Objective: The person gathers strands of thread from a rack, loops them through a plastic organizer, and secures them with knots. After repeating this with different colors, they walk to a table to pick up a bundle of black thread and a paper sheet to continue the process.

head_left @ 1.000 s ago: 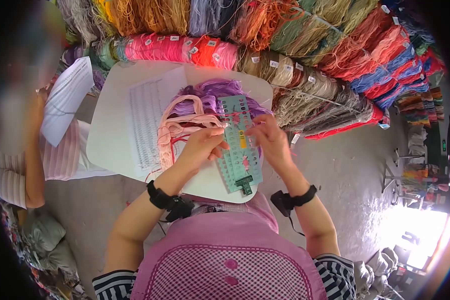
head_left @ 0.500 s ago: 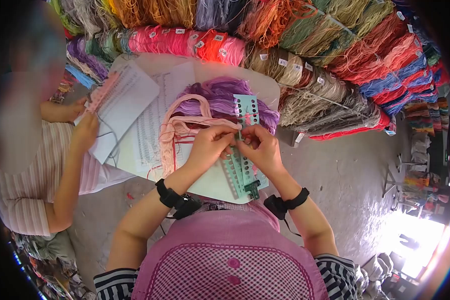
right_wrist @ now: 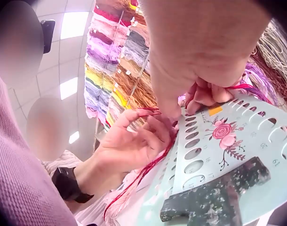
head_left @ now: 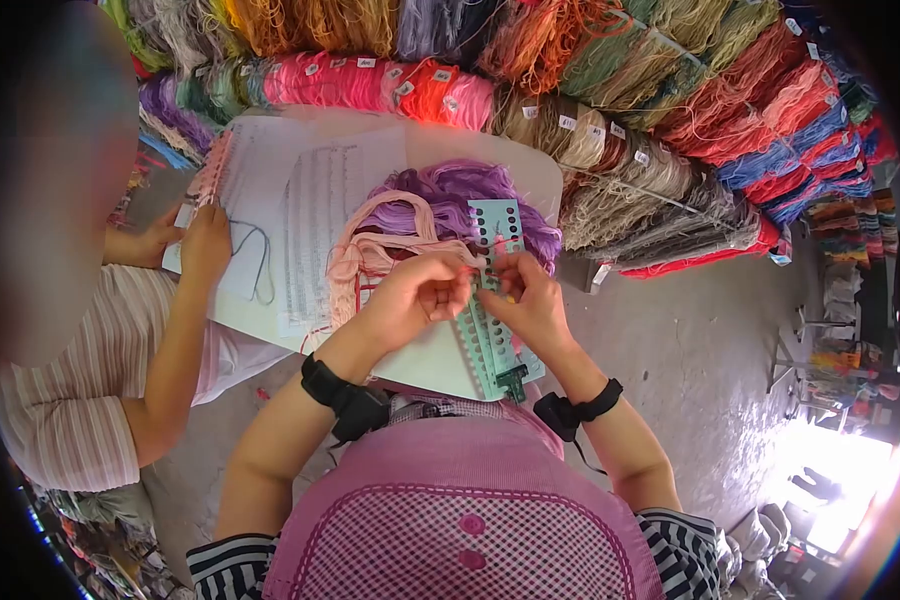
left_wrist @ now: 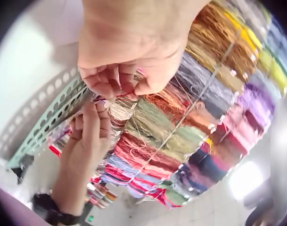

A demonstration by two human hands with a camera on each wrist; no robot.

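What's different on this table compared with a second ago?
The other person's printed sheet has moved right, from beyond the table's left edge onto the tabletop. The right hand has moved in over the flowered card, mostly covering its yellow label. The purple skeins stayed put, and the clip is still on the card.

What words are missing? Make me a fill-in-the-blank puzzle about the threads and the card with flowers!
The thread pinched in the left hand is coloured ____.
The flowers printed on the card are coloured ____.
Along its edges, the card is punched with rows of ____.
The purple yarn lies on a white ____.

Missing words: red; pink; holes; table.
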